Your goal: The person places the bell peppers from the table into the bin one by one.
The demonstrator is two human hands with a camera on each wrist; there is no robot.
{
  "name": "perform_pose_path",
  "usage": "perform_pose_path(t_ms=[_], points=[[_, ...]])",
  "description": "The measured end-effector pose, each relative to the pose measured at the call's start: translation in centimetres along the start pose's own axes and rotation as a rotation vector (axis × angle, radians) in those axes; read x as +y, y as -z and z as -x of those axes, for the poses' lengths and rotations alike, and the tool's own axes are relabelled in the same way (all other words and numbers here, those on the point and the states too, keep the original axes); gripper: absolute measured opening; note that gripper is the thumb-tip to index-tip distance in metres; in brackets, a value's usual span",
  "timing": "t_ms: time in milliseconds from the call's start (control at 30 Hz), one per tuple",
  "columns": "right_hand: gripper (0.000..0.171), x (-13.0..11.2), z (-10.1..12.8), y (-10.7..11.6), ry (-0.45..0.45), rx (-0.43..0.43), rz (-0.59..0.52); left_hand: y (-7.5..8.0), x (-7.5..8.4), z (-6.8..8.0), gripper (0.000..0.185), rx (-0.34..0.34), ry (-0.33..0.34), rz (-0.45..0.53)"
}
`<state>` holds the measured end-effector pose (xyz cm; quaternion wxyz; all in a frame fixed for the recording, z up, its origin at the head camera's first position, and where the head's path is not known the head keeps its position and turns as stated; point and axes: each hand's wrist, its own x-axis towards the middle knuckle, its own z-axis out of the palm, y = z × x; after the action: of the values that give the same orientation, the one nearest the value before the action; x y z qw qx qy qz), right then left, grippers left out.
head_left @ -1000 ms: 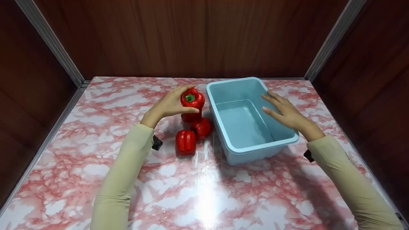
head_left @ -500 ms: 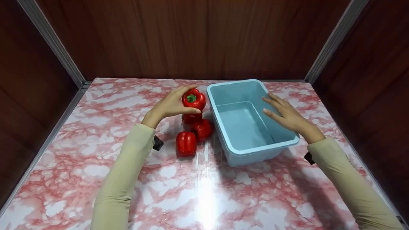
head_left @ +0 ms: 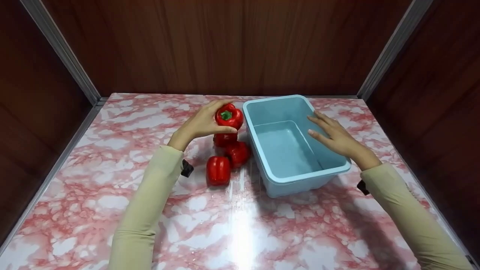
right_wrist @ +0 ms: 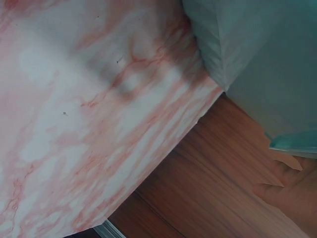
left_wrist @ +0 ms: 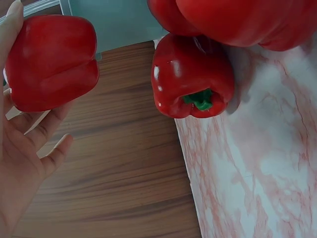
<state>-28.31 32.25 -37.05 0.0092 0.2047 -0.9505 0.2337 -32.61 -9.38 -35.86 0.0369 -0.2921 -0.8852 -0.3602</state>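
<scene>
Glossy, rounded red bell pepper (head_left: 234, 119) sits pinched in the left hand (head_left: 202, 122). Right hand (head_left: 335, 138), fingers loosely outstretched, is beside the light-blue rectangular plastic tub (head_left: 285, 150)

Location type: enclosed work booth; the wider premises cannot be identified. Wood-grain panels (head_left: 240, 45) bound the head view at top, left and right. Grey metal profiles (head_left: 62, 52) run along the upper-left and upper-right corners. A marble-patterned tabletop (head_left: 191, 236) spans the lower frame.

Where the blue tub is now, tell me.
In the head view, the blue tub stands on the table right of centre, just right of the red peppers.
</scene>
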Motion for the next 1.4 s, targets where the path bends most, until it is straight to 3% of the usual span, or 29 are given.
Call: perform_pose_path(t_ms=[467,1400], points=[[0.057,-0.1,0.1,0.0,-0.035,-0.009,-0.016,0.0,0.6,-0.5,0.086,0.021,-0.026,-0.007],[0.056,0.1,0.0,-0.1,-0.002,0.006,-0.034,0.1,1.1,-1.2,0.084,0.033,-0.095,0.012]])
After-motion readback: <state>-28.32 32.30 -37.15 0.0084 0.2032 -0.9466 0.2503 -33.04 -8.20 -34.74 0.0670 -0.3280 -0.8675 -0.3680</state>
